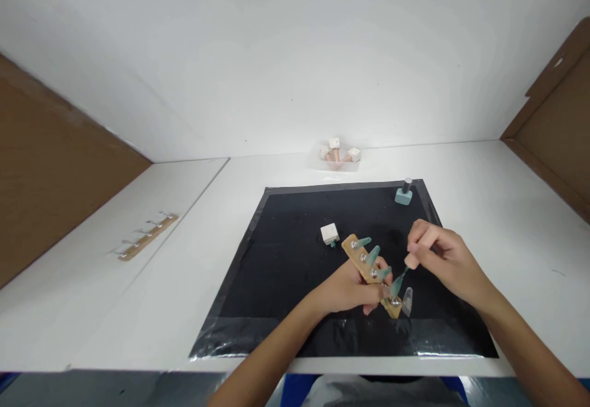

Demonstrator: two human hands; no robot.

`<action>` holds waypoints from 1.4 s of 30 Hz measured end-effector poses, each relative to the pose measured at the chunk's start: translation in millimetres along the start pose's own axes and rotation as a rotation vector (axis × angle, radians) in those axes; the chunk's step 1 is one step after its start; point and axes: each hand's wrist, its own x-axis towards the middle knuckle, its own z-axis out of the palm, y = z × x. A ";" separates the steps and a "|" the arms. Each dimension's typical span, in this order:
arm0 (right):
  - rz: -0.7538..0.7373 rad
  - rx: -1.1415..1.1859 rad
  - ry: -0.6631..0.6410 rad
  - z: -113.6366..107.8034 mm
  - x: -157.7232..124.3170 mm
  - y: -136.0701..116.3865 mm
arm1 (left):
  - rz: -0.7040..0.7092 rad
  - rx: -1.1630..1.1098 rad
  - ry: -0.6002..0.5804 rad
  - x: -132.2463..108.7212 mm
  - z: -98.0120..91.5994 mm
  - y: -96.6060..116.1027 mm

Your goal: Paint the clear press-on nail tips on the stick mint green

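Note:
My left hand grips a wooden nail-tip holder, tilted down to the right. Along it sit several false nails on silver knobs; most are coated green, while the clear nail tip at the lower end is uncoated. Pinched in my right hand is a nail polish brush with a pale pink handle. Its bristle end is at the green nail near my left thumb; whether they touch I cannot tell. A small white square bottle with green on its front edge rests left of the holder.
A green polish bottle with a dark cap stands on the black mat at the back right. Behind the mat, a clear tray holds several white-and-pink bottles. Another wooden holder with clear nail tips lies far left. Brown boards flank the white table.

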 end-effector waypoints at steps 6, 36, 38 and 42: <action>-0.132 0.090 -0.086 -0.4 -0.4 0.7 | 0.028 -0.127 -0.016 0.4 -1.4 -3.9; -0.338 -0.127 -0.042 -3.0 1.8 -2.2 | -0.159 -0.546 -0.044 5.4 1.1 -9.1; -0.348 -0.177 -0.025 -2.9 1.7 -1.6 | -0.156 -0.562 -0.040 5.0 1.1 -9.4; -0.388 -0.169 0.028 -3.3 1.3 -1.0 | -0.136 -0.600 -0.074 5.6 -0.4 -12.2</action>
